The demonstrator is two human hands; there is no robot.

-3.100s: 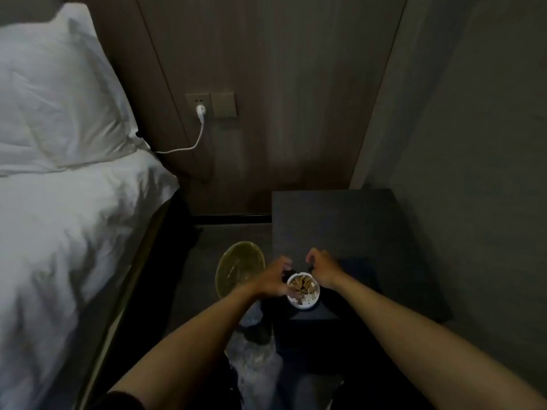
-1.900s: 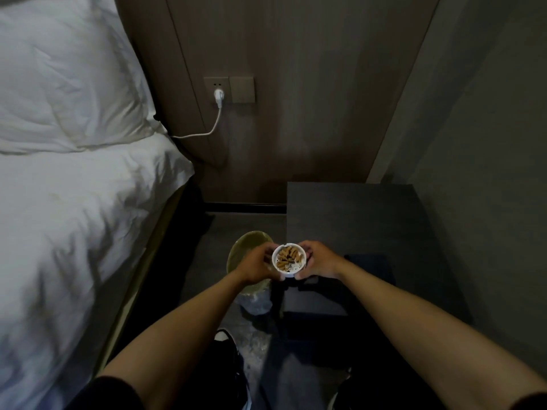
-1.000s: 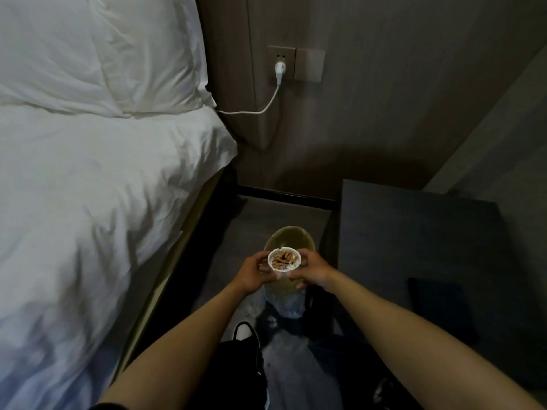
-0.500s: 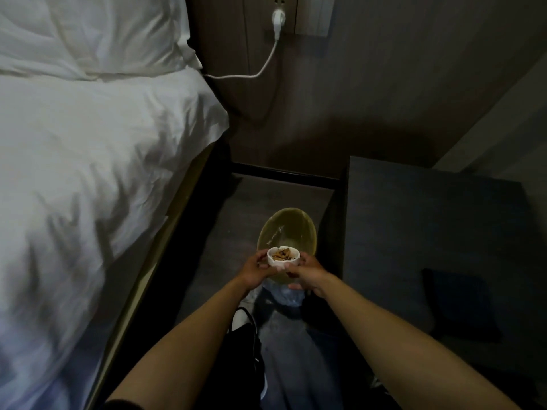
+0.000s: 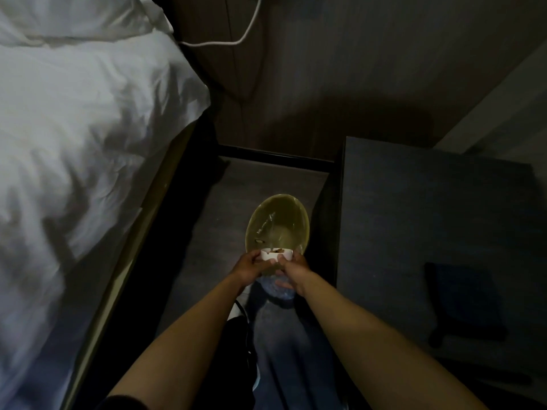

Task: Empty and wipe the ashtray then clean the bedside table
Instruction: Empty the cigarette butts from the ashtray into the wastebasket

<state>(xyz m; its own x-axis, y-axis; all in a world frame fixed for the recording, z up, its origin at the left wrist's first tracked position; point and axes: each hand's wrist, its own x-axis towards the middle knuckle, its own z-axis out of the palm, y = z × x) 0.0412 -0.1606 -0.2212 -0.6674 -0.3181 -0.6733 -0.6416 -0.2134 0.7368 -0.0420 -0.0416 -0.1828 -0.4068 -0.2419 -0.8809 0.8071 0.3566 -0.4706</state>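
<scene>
A small white ashtray [image 5: 275, 255] with brown cigarette butts in it is tilted away from me over the near rim of a yellowish bin [image 5: 299, 214] lined with clear plastic. My left hand [image 5: 248, 267] grips its left side and my right hand [image 5: 291, 269] grips its right side. The dark bedside table [image 5: 420, 208] stands to the right of the bin. A dark cloth [image 5: 461, 300] lies on the table's near right part.
A bed with white sheets [image 5: 74, 143] fills the left, its frame edge [image 5: 133, 247] bordering the narrow floor strip. A white charger cable [image 5: 236, 39] hangs on the wooden wall behind. My legs and a shoe are below the arms.
Both hands lifted the ashtray off the bedside table, carried it left and down over the bin, and now tip it forward. My view has dropped toward the floor.
</scene>
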